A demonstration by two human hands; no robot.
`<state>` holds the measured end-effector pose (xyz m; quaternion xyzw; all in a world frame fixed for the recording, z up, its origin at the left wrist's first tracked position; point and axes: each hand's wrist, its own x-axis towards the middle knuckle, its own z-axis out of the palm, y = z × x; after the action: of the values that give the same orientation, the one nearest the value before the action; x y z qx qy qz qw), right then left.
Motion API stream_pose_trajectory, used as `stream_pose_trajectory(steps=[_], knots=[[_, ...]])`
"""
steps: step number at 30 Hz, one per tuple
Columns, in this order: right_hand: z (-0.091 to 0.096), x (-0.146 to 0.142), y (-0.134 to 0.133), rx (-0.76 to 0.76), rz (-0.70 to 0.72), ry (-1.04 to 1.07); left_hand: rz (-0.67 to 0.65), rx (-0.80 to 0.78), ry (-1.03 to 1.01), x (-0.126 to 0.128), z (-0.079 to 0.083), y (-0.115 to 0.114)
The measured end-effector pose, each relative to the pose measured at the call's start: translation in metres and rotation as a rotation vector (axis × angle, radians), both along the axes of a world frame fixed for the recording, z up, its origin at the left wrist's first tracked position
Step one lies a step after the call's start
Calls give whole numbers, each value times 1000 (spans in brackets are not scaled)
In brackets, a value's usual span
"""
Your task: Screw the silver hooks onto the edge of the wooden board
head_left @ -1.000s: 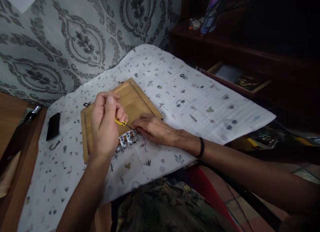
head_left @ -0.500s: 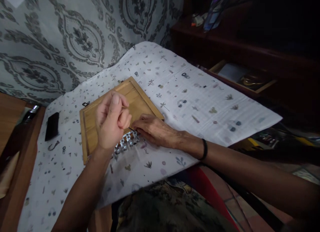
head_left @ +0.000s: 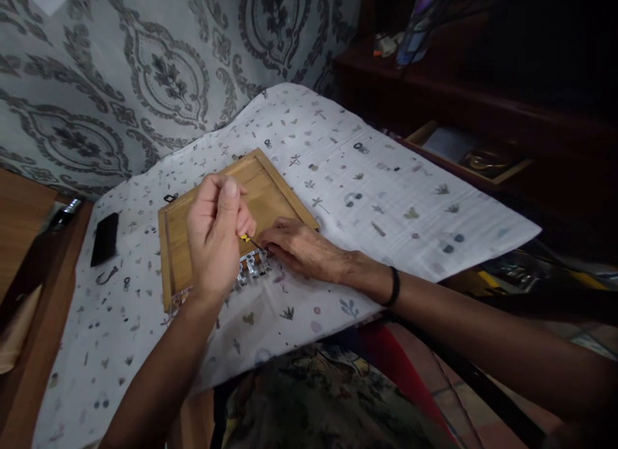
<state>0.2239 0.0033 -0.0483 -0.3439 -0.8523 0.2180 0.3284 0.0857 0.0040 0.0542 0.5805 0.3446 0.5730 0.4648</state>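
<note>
My left hand (head_left: 217, 227) is closed around a small screwdriver (head_left: 245, 238), whose yellow-and-black handle end shows below the fingers. Its thin dark shaft slants down toward a row of shiny metal hooks (head_left: 251, 266) along the near edge of a framed wooden board (head_left: 270, 191). My right hand (head_left: 304, 248) rests at that edge, its fingers bent and pressed together by the screwdriver's tip. What those fingers pinch, if anything, is hidden. The board lies on the cloth, partly covered by my left hand and forearm.
A white patterned cloth (head_left: 386, 210) covers the table. Left of the board lie a black phone-like rectangle (head_left: 105, 239) and a dark curved hook-like shape (head_left: 105, 276). A patterned curtain or covering (head_left: 164, 69) rises behind. To the right is an open drawer (head_left: 512, 172).
My left hand has turned and shifted slightly, so the screwdriver's yellow-and-black part now shows. My right hand stays near the same corner of the hooks. The whole view has shifted a little.
</note>
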Motion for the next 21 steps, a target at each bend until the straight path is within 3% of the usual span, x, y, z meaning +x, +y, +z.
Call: stream_pose_trajectory(steps=[3, 10, 18, 21], knots=[[2, 0, -1, -22, 10, -10, 17, 31, -55, 4, 0, -4], [9, 2, -2, -18, -1, -34, -80, 59, -85, 9, 0, 6], [15, 8, -2, -135, 52, 5, -466, -91, -25, -17, 5, 26], [18, 9, -1, -175, 55, 9, -549, -77, -31, -21, 4, 31]])
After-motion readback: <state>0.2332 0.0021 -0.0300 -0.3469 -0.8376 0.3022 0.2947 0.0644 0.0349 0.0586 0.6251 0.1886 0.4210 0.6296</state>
